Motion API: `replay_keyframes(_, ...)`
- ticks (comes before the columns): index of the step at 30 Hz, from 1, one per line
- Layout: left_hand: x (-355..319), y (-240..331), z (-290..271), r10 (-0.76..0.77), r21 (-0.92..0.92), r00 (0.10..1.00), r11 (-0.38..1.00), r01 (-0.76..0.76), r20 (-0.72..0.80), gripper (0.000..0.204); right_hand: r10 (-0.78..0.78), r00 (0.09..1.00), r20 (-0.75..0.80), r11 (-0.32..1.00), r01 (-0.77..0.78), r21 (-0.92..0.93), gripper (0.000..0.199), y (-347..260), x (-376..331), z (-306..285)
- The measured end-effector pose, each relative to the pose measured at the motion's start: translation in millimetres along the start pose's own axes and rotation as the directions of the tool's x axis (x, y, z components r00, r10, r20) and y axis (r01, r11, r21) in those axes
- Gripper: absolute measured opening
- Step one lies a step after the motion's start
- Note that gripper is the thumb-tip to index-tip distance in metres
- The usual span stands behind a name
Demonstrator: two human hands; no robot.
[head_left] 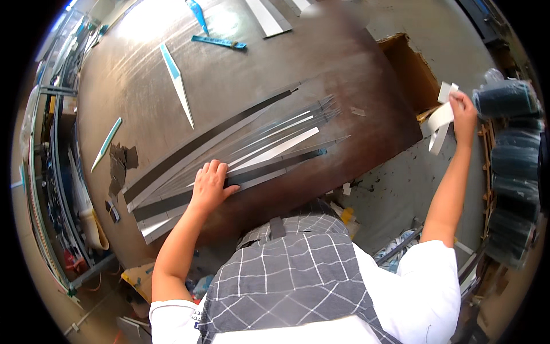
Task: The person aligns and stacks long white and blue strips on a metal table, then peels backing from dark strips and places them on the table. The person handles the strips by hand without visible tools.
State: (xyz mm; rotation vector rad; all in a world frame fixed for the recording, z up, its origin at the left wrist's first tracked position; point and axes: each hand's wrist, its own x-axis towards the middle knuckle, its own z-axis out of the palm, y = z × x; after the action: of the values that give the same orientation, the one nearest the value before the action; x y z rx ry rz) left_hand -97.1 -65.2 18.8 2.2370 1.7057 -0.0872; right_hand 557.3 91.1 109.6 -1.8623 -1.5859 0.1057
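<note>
My left hand (pixel 211 184) lies flat, fingers apart, on a fan of long dark and white tapered strips (pixel 240 150) spread across the brown worktable (pixel 240 69). My right hand (pixel 463 109) is stretched out to the right, beyond the table's edge, pinching a curled white strip of backing paper (pixel 440 120) that hangs down from it. An open cardboard box (pixel 408 69) sits just left of that hand, beside the table.
More loose strips lie farther back: a blue-and-white one (pixel 176 80), a blue one (pixel 219 41) and white ones (pixel 267 17). Dark scraps (pixel 119 163) lie at the table's left. Dark rolls (pixel 509 166) are stacked at the right. Shelving runs along the left.
</note>
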Motion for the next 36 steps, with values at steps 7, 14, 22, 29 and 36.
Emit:
replay_keyframes(7,13,0,3,0.011,0.043,1.0,0.999,-0.011,-0.001,0.056,-0.217,0.971,0.098,0.83,0.237,-0.505,0.031,63,47,107)
replay_keyframes(14,10,-5,7,-0.009,0.012,1.0,1.0,0.009,0.005,0.052,-0.459,0.868,0.191,0.877,0.477,-0.061,0.062,-155,-134,225)
replay_keyframes(22,9,-10,15,-0.033,-0.026,0.999,0.999,0.032,0.0,0.054,-0.402,0.798,0.449,0.865,0.492,-0.1,0.087,-171,-193,272)
replay_keyframes(29,2,-20,25,0.025,-0.114,0.993,0.993,-0.038,-0.112,0.051,-0.566,0.784,0.254,0.824,0.524,0.215,0.056,-188,-177,225)
replay_keyframes(36,-11,-23,15,-0.054,-0.302,0.994,0.953,0.021,-0.1,0.044,-0.732,0.548,0.404,0.681,0.577,0.45,0.01,-223,-222,214)
